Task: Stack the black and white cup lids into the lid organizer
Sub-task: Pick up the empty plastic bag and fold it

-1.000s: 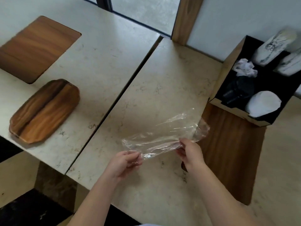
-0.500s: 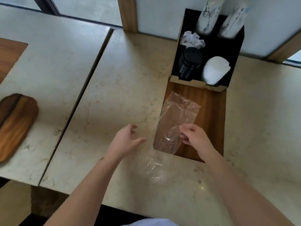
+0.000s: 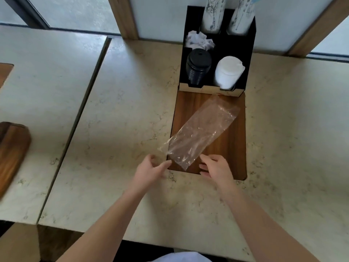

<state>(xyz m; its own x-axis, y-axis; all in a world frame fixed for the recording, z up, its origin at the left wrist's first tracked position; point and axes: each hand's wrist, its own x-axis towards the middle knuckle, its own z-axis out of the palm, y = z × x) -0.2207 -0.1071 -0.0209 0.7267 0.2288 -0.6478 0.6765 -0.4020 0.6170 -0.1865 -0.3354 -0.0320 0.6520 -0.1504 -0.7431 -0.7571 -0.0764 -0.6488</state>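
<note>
The black lid organizer [image 3: 207,89] stands at the back of the table against the wall. Its front left slot holds a stack of black lids [image 3: 198,67], and its front right slot a stack of white lids [image 3: 227,72]. An empty clear plastic sleeve [image 3: 200,135] lies slantwise on the wooden inlay [image 3: 232,148] in front of the organizer. My left hand [image 3: 151,171] is at the sleeve's near left corner, fingers loosely apart, thumb by its edge. My right hand [image 3: 217,169] hovers open just right of the sleeve's near end, holding nothing.
Crumpled white paper [image 3: 200,41] sits in the organizer's middle left slot, and two sleeves of paper cups [image 3: 212,14] stand in the back slots. A wooden board [image 3: 11,152] lies on the neighbouring table at far left, beyond the seam [image 3: 85,103].
The view swung right to face the organizer. The sleeve, held stretched between both hands a second ago, now lies flat on the wooden inlay, and my right hand has let it go.
</note>
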